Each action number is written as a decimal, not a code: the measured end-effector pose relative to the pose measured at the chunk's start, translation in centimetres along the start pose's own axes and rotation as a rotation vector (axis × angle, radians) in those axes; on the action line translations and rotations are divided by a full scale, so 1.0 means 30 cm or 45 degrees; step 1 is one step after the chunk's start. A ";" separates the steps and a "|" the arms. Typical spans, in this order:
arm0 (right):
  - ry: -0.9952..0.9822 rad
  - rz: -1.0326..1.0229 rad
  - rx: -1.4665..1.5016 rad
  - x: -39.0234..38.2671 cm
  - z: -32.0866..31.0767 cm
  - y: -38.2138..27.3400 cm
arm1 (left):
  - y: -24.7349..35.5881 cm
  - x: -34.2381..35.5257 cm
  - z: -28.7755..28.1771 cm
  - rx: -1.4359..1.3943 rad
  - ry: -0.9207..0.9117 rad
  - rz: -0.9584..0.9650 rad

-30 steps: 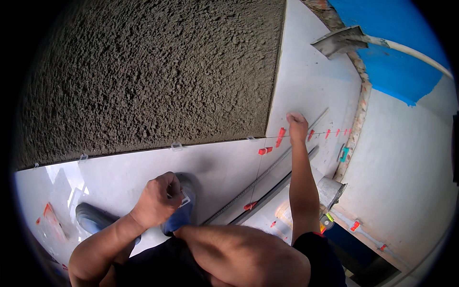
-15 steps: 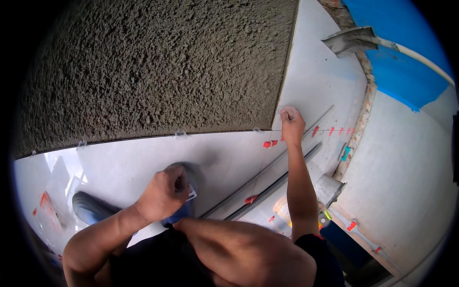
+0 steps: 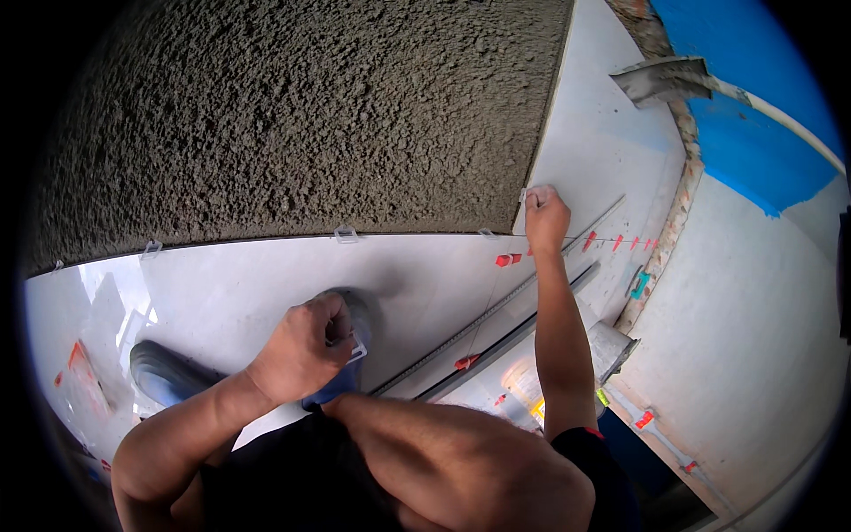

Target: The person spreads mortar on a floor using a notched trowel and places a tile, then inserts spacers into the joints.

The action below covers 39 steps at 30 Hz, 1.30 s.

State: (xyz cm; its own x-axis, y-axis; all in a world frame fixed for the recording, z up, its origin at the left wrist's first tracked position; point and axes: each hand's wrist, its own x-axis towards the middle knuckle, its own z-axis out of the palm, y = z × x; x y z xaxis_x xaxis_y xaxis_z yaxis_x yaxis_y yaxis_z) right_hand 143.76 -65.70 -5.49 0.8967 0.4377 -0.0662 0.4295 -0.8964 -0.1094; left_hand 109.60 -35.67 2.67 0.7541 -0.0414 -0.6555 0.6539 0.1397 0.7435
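Observation:
My left hand [image 3: 306, 350] is closed in a fist above my boot [image 3: 355, 310], with a white plastic tile leveling clip [image 3: 358, 348] poking out beside its fingers. Out ahead, my right hand [image 3: 548, 215] pinches at the edge of a pale tile [image 3: 596, 133], where a bit of a whitish clip [image 3: 524, 196] shows at the fingertips. That edge borders a bed of rough grey mortar [image 3: 310, 124]. Along the near tile [image 3: 257, 284], several clips stand at the mortar's border, one clip [image 3: 346, 234] near the middle and another clip [image 3: 486, 233] close to my right hand.
Red wedges [image 3: 508, 260] sit on the tile joints. A long metal straightedge [image 3: 470, 328] and a dark bar [image 3: 483, 359] lie at right. Beyond are a shovel [image 3: 660, 82], blue sheeting [image 3: 771, 142] and a bucket [image 3: 612, 346]. A plastic bag [image 3: 87, 377] lies at left.
My right hand has shifted slightly farther along the pale tile's edge beside the mortar. My left hand stays closed over the boot. The view has moved a little.

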 end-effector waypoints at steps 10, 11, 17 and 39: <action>0.027 -0.106 -0.325 0.005 0.034 -0.028 | 0.002 -0.002 -0.033 0.023 -0.009 -0.028; 0.036 -0.114 -0.351 0.009 0.041 -0.029 | 0.006 -0.002 -0.037 0.022 -0.008 -0.026; 0.034 -0.133 -0.330 0.011 0.057 -0.005 | 0.043 -0.013 -0.067 -0.023 -0.003 -0.011; -0.101 -0.316 -0.311 -0.035 0.013 0.016 | 0.017 0.009 -0.128 -0.106 0.079 -0.033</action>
State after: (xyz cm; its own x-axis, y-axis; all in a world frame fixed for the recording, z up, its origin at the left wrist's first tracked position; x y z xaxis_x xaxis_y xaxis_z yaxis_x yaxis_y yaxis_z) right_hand 142.98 -66.55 -5.86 0.7545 0.6400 -0.1450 0.6550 -0.7479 0.1076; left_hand 109.89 -31.80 2.34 0.7300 0.0147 -0.6833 0.6641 0.2211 0.7142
